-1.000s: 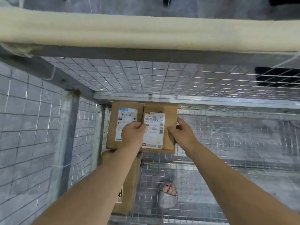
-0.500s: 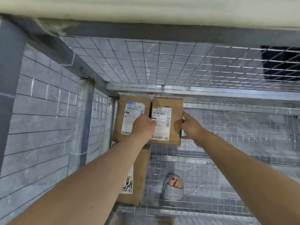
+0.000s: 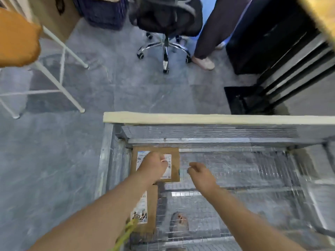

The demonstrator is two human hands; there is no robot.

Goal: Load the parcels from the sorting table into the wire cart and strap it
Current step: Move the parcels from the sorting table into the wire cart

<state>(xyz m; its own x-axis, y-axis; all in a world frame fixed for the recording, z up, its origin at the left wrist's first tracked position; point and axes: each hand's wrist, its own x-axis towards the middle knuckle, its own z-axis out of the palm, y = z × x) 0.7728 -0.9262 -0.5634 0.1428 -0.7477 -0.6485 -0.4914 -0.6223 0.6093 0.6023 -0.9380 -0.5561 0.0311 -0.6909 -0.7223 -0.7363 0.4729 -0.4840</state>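
Three parcels lie along the left wall of the wire cart, two of them in its far corner. The left hand is curled over those two, though blur hides whether it grips them; the right hand hangs loosely curled and holds nothing. With bare mesh beside them and no strap on, they could slide if the cart rolls.

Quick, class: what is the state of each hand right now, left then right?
Left hand: fingers curled over a parcel; grip cannot be told.
Right hand: open, loosely curled, holding nothing.
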